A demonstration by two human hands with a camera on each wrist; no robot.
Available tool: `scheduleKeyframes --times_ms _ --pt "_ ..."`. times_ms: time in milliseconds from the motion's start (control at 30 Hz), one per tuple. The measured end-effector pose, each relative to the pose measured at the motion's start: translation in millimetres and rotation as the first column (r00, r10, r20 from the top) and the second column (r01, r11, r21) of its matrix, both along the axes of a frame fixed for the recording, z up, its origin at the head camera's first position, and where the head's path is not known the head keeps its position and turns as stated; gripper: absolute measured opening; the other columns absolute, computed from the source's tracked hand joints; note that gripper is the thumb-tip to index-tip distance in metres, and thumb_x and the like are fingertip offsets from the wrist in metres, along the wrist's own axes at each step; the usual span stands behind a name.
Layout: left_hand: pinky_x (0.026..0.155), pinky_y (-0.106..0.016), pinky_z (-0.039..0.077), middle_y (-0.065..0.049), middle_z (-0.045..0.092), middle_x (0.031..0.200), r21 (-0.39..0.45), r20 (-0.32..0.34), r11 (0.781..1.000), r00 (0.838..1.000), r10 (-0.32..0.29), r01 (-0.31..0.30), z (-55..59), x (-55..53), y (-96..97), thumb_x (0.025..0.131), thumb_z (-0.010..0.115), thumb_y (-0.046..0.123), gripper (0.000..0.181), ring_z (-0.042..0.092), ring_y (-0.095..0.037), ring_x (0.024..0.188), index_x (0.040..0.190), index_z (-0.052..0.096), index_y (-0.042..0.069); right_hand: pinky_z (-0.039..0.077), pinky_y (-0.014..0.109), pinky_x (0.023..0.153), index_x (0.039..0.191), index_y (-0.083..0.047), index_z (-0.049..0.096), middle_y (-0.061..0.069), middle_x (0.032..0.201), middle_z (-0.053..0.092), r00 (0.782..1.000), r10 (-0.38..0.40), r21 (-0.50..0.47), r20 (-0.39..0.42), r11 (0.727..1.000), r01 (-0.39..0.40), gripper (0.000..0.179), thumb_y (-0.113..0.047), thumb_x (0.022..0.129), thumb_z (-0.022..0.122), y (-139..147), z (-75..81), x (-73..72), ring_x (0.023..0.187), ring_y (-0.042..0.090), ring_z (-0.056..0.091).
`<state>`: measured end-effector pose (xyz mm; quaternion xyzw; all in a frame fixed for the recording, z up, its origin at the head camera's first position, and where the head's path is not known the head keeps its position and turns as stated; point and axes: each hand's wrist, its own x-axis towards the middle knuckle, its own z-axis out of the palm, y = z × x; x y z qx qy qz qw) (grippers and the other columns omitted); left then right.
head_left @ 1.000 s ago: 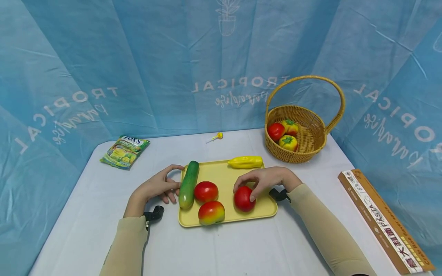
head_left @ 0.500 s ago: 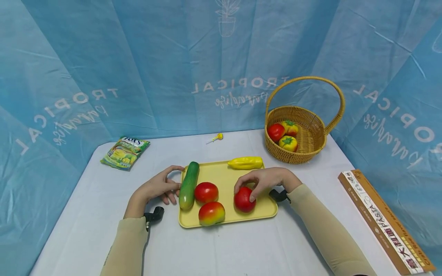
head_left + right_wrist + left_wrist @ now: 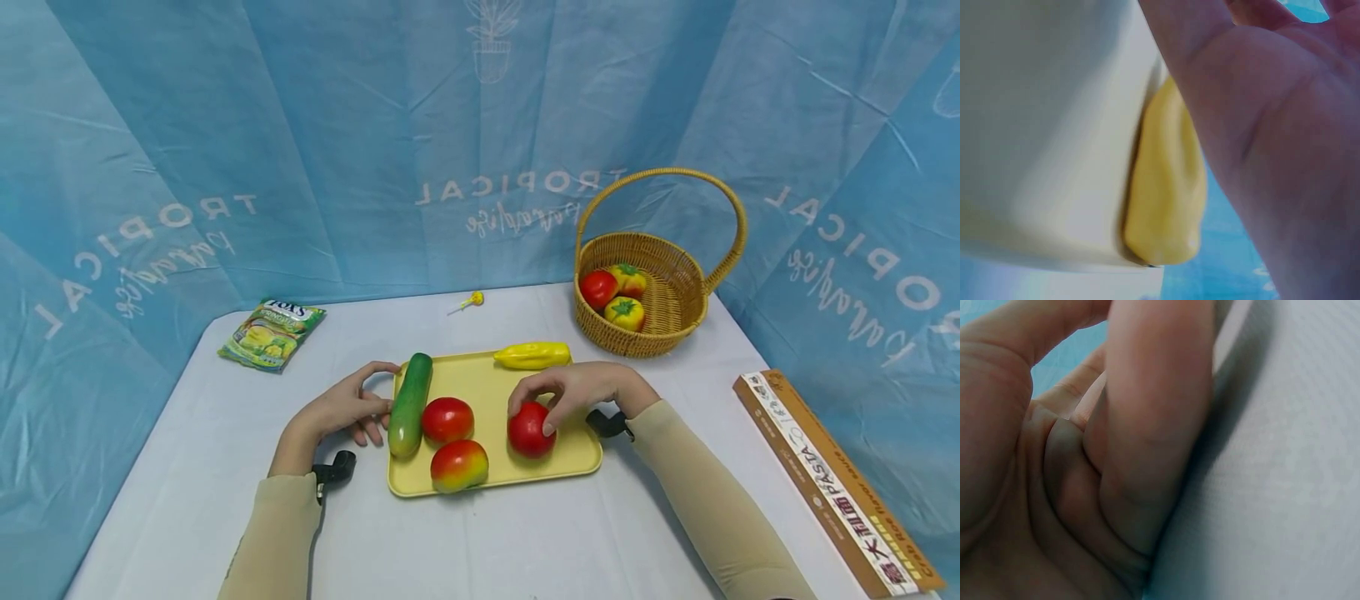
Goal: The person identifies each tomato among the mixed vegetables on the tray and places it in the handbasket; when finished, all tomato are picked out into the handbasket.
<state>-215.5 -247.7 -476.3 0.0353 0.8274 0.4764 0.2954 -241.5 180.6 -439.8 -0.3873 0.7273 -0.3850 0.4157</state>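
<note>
On a yellow tray (image 3: 491,379) lie a green cucumber (image 3: 411,406), a red fruit (image 3: 447,419), a red-and-yellow mango (image 3: 459,466), a long yellow pepper (image 3: 533,356) and a round red tomato (image 3: 527,432). My right hand (image 3: 573,392) grips the tomato from above, thumb on its near right side and fingers on the left. The pepper (image 3: 1166,181) also shows beside that hand in the right wrist view. At the tray's left rim, my left hand (image 3: 345,408) rests with loosely bent fingers, its fingertips near the cucumber. The left wrist view shows nothing in its palm.
A wicker basket (image 3: 678,292) with a tall handle stands at the back right, holding several red and yellow-green fruits. A lollipop (image 3: 474,299) lies at the back. A green snack bag (image 3: 272,335) is at the far left, a long pasta box (image 3: 832,479) at the right edge.
</note>
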Motion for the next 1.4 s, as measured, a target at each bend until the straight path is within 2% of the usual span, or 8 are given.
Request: scheduleKeyframes --times_ms 233,600,767,967,1067,1167,1233,1400 --pt "0.057 -0.031 0.062 -0.009 0.078 0.088 0.013 -0.002 1.0 1.0 -0.001 0.001 1.2 0.5 -0.1 0.1 0.064 0.022 0.07 0.076 -0.025 0.064 0.161 0.031 0.026 0.057 0.045 0.106 0.134 -0.017 0.067 0.003 0.142 0.063 1.0 -0.014 -0.069 0.025 0.998 0.016 0.041 -0.017 0.095 0.077 1 15.6 -0.9 0.138 0.028 0.051" --pt "0.057 -0.031 0.062 -0.009 0.077 0.086 0.035 0.001 0.999 1.0 -0.011 0.011 1.5 0.5 -1.1 0.101 0.064 0.02 0.069 0.076 -0.025 0.063 0.162 0.03 0.025 0.058 0.043 0.107 0.137 -0.009 0.064 0.01 0.147 0.06 1.0 -0.027 -0.164 0.001 0.986 0.027 0.042 -0.011 0.096 0.074 4 47.4 -7.2 0.14 0.029 0.049" --pt "0.057 -0.03 0.062 -0.009 0.078 0.087 0.04 0.005 0.999 1.0 -0.014 0.013 0.4 0.1 -1.9 0.102 0.064 0.021 0.07 0.076 -0.025 0.063 0.162 0.029 0.026 0.058 0.042 0.107 0.137 -0.009 0.065 0.011 0.15 0.057 0.997 -0.068 -0.193 -0.029 0.979 0.062 0.041 -0.011 0.097 0.074 9 55.4 -7.8 0.143 0.027 0.047" --pt "0.057 -0.031 0.062 -0.009 0.078 0.087 0.031 0.004 0.999 1.0 -0.007 0.007 1.0 0.4 -1.6 0.101 0.065 0.021 0.07 0.076 -0.025 0.064 0.162 0.03 0.026 0.061 0.043 0.103 0.137 -0.009 0.064 0.01 0.15 0.056 0.985 -0.169 -0.228 -0.02 0.96 0.16 0.042 -0.012 0.097 0.075 19 57.3 -8.4 0.14 0.026 0.051" --pt "0.057 -0.031 0.062 -0.009 0.078 0.087 0.026 0.008 1.0 1.0 0.0 0.0 1.1 0.4 -1.1 0.101 0.065 0.021 0.07 0.076 -0.025 0.064 0.162 0.03 0.026 0.06 0.041 0.104 0.139 -0.008 0.063 0.01 0.148 0.058 0.969 -0.246 -0.261 -0.001 0.936 0.237 0.043 -0.01 0.098 0.074 25 58.3 -9.4 0.139 0.026 0.052" --pt "0.057 -0.031 0.062 -0.009 0.078 0.088 0.025 0.01 1.0 1.0 0.003 -0.003 1.1 0.3 -0.7 0.101 0.065 0.021 0.071 0.076 -0.026 0.064 0.162 0.03 0.026 0.058 0.037 0.106 0.141 -0.007 0.062 0.009 0.147 0.061 0.939 -0.344 -0.287 0.013 0.898 0.333 0.044 -0.01 0.098 0.073 32 59.5 -11.1 0.138 0.025 0.053" --pt "0.057 -0.031 0.062 -0.009 0.078 0.088 0.025 0.01 1.0 1.0 0.003 -0.003 1.1 0.2 -0.5 0.101 0.065 0.021 0.071 0.076 -0.026 0.064 0.162 0.029 0.026 0.058 0.034 0.105 0.141 -0.007 0.062 0.008 0.146 0.061 0.909 -0.416 -0.296 0.02 0.866 0.403 0.045 -0.011 0.098 0.073 37 59.9 -12.6 0.137 0.024 0.053" --pt "0.057 -0.031 0.062 -0.009 0.078 0.088 0.027 0.013 1.0 1.0 0.004 -0.004 1.3 0.0 -0.5 0.101 0.065 0.022 0.071 0.076 -0.025 0.064 0.163 0.029 0.026 0.061 0.031 0.099 0.143 -0.011 0.061 0.009 0.149 0.056 0.823 -0.567 -0.295 -0.024 0.791 0.536 0.046 -0.016 0.099 0.075 51 60.7 -16.7 0.135 0.025 0.053"
